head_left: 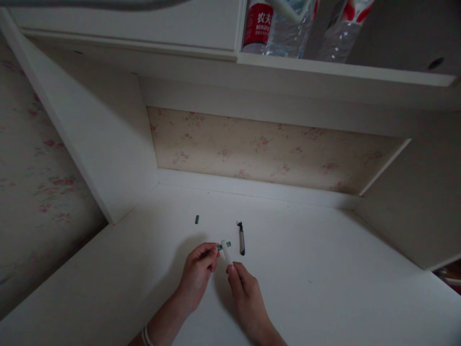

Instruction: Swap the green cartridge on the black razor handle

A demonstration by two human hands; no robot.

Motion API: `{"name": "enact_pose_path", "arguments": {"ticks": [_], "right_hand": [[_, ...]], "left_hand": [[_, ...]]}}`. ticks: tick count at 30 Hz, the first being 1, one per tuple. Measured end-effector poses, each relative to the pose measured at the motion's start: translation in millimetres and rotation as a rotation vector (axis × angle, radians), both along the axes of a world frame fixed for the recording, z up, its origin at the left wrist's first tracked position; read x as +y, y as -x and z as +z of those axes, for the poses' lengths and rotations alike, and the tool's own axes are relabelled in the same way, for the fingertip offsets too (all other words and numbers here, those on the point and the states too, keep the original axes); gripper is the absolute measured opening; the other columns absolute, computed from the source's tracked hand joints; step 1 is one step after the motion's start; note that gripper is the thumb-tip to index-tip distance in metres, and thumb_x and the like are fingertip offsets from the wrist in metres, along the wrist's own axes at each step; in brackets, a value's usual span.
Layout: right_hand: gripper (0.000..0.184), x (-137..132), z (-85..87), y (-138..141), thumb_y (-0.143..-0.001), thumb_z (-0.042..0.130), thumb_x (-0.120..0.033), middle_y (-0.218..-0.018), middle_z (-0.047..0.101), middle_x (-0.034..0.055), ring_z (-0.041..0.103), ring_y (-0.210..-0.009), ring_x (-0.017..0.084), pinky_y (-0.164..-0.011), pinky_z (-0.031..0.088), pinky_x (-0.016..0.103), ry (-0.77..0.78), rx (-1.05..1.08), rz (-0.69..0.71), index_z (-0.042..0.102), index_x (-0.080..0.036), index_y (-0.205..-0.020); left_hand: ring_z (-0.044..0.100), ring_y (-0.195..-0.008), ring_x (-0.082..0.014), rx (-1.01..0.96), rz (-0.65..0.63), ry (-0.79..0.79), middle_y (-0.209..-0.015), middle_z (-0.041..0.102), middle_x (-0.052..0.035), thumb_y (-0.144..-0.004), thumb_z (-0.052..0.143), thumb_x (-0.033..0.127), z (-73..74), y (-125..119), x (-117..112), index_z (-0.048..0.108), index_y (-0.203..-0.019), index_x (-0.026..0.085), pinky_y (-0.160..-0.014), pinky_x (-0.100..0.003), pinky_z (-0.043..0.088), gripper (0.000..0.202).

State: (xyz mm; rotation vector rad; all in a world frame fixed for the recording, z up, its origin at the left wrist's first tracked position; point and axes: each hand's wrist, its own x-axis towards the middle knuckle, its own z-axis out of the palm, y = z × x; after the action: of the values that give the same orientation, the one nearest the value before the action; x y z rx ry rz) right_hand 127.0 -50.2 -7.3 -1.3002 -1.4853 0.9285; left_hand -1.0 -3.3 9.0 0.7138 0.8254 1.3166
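My left hand [197, 272] is closed in a pinch on a small green piece [220, 247] above the white desk [324, 278]. My right hand [246, 289] is closed around a short white tube [226, 251], which points up and away from me. The green piece and the white tube meet between the two hands. Just beyond them a thin black stick with a white tip [241, 238] lies on the desk. A tiny dark green cap [197, 219] lies further left, apart from both hands.
White side panels [97, 144] wall in the desk on both sides, with floral wallpaper [266, 149] at the back. A shelf [342, 69] overhead carries plastic water bottles [262, 26]. Floral fabric [32, 182] lies off to the left.
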Motion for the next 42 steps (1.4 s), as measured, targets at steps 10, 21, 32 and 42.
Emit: {"name": "enact_pose_path", "arguments": {"ticks": [10, 21, 32, 42], "right_hand": [[0.037, 3.0, -0.3, -3.4, -0.092, 0.037, -0.048, -0.064, 0.049, -0.0019, 0.043, -0.058, 0.013, -0.053, 0.033, 0.022, 0.015, 0.03, -0.099, 0.054, -0.018, -0.078], [0.041, 0.7, 7.3, -11.1, -0.089, 0.043, -0.051, -0.067, 0.052, 0.0001, 0.046, -0.056, 0.014, -0.047, 0.036, 0.022, 0.003, 0.102, -0.145, 0.063, -0.016, -0.098], [0.046, 42.1, 8.6, -95.1, -0.089, 0.041, -0.049, -0.096, 0.059, 0.0088, 0.059, -0.065, 0.017, -0.054, 0.047, 0.026, -0.058, -0.381, -0.328, 0.064, -0.015, -0.11], [0.042, 65.6, 6.2, -202.5, -0.092, 0.035, -0.038, -0.094, 0.066, 0.018, 0.065, -0.082, 0.026, -0.064, 0.043, 0.03, 0.359, -1.021, -0.567, 0.07, -0.014, -0.094]], "left_hand": [[0.044, -0.056, -0.0074, -0.021, 0.017, -0.009, -0.065, 0.058, -0.0002, -0.064, 0.076, 0.027, -1.9, -0.4, -0.2, 0.069, -0.076, 0.013, -0.052, -0.021, 0.033, 0.019], [0.045, -0.056, -0.0062, -0.019, 0.048, 0.002, -0.071, 0.061, -0.0025, -0.065, 0.076, 0.028, -0.2, -0.8, 0.8, 0.07, -0.08, 0.013, -0.053, -0.019, 0.034, 0.022], [0.046, -0.057, -0.0056, -0.082, 0.044, 0.024, -0.075, 0.061, -0.0026, -0.066, 0.075, 0.027, -0.5, 2.1, 4.0, 0.07, -0.085, 0.013, -0.052, -0.018, 0.037, 0.024], [0.051, -0.061, -0.0078, -0.059, 0.008, 0.049, -0.082, 0.066, -0.0063, -0.064, 0.076, 0.027, -0.3, 1.4, 1.9, 0.071, -0.085, 0.014, -0.055, -0.02, 0.04, 0.025]]}}
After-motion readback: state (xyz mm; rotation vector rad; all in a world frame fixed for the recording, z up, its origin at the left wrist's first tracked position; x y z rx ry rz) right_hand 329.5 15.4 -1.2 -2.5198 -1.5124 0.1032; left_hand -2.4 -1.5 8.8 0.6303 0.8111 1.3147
